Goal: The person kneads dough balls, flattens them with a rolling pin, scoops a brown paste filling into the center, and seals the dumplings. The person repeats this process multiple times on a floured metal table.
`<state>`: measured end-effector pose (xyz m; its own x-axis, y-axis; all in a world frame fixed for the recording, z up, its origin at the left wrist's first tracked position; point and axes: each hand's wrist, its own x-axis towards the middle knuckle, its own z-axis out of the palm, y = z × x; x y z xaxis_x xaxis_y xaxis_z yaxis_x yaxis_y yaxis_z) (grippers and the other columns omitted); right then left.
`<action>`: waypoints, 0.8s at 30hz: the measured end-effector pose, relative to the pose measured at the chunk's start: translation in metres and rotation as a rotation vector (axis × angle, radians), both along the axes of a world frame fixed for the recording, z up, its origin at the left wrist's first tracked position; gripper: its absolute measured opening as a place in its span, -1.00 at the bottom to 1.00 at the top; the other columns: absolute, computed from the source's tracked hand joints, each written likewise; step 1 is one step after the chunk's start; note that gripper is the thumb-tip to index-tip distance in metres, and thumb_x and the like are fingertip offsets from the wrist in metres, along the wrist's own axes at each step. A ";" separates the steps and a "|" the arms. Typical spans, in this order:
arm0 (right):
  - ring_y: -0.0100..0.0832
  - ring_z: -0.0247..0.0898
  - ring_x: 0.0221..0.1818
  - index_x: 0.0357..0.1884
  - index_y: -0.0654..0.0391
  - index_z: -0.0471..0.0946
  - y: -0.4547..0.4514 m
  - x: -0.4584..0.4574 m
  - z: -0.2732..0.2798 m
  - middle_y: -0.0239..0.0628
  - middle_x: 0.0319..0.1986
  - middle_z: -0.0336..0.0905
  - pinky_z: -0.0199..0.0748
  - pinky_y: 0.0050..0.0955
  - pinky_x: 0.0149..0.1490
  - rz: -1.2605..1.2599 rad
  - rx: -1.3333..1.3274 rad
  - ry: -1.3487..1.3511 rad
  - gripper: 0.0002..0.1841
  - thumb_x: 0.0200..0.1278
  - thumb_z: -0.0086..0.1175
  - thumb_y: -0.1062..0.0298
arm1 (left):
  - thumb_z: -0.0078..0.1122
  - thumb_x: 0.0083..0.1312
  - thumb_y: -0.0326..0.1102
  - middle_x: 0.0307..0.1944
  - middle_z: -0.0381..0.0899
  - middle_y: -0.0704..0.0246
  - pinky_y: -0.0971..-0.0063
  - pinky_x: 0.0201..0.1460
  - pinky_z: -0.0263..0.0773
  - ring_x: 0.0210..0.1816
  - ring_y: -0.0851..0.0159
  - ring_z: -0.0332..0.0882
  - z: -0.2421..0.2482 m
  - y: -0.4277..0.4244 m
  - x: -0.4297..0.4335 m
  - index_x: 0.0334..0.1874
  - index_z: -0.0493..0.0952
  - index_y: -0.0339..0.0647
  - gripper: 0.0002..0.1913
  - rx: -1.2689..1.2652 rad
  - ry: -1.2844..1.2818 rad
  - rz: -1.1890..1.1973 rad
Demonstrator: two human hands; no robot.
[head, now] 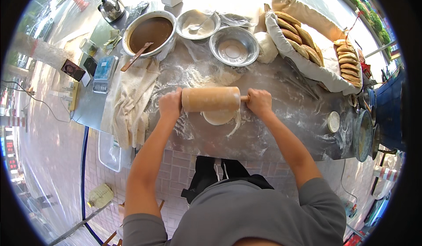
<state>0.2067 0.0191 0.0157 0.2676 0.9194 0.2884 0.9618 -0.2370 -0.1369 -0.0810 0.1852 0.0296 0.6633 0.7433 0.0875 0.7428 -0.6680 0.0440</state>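
Note:
A thick wooden rolling pin point(211, 99) lies crosswise over a flat piece of dough point(219, 117), whose near edge shows below it. My left hand point(170, 103) grips the pin's left end, its handle hidden in my fingers. My right hand point(259, 102) is closed around the right handle, with a short bit of wood showing between hand and barrel. Loose flour is scattered about the dough on the metal worktable point(211, 143). A larger pale mass of dough point(267, 48) sits beyond, beside a metal bowl point(234, 46).
A cream cloth point(133, 104) lies left, near a digital scale point(105, 72). Behind stand a basin of brown paste point(150, 34) and a flour bowl point(197, 23). Flatbreads point(301, 36) fill a cloth-lined basket point(316, 76) at right; a small dough disc point(333, 122) lies nearer.

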 end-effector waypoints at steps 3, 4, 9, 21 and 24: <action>-0.24 0.50 -0.50 -0.61 0.03 0.40 -0.040 -0.018 0.005 -0.34 -0.63 0.49 0.37 -0.26 -0.34 -0.019 -0.183 0.117 -0.84 -0.06 0.15 0.29 | 0.06 0.17 -0.37 -0.57 0.54 0.33 0.28 -0.43 0.46 -0.44 0.15 0.60 0.003 -0.027 -0.012 -0.29 0.40 -0.06 -0.90 -0.115 -0.025 -0.016; -0.25 0.50 -0.50 -0.62 0.03 0.39 -0.044 -0.020 0.005 -0.35 -0.64 0.49 0.37 -0.28 -0.34 -0.023 -0.286 0.157 -0.84 -0.06 0.15 0.29 | 0.06 0.17 -0.36 -0.57 0.53 0.30 0.26 -0.43 0.45 -0.43 0.12 0.59 0.003 -0.033 -0.016 -0.27 0.40 -0.06 -0.90 -0.176 -0.038 0.000; -0.26 0.51 -0.47 -0.57 0.01 0.45 0.008 0.001 0.002 -0.34 -0.60 0.52 0.38 -0.29 -0.31 0.023 -0.120 -0.038 -0.88 -0.07 0.17 0.29 | 0.04 0.17 -0.41 -0.53 0.58 0.30 0.29 -0.42 0.48 -0.42 0.14 0.62 -0.008 0.001 -0.002 -0.33 0.39 -0.09 -0.94 -0.063 -0.003 0.057; -0.25 0.49 -0.50 -0.61 0.04 0.42 -0.012 -0.007 -0.005 -0.31 -0.60 0.53 0.36 -0.30 -0.34 0.005 -0.207 0.016 -0.88 -0.06 0.13 0.32 | 0.06 0.17 -0.38 -0.52 0.55 0.33 0.32 -0.41 0.47 -0.42 0.18 0.61 -0.002 -0.018 -0.013 -0.29 0.40 -0.05 -0.91 -0.087 -0.036 0.021; -0.24 0.49 -0.50 -0.60 0.04 0.43 0.010 0.003 -0.005 -0.30 -0.60 0.53 0.37 -0.28 -0.35 0.017 -0.050 -0.007 -0.87 -0.05 0.13 0.31 | 0.06 0.16 -0.39 -0.52 0.56 0.30 0.31 -0.40 0.47 -0.41 0.18 0.61 -0.002 0.010 0.003 -0.29 0.41 -0.09 -0.91 0.053 -0.029 0.033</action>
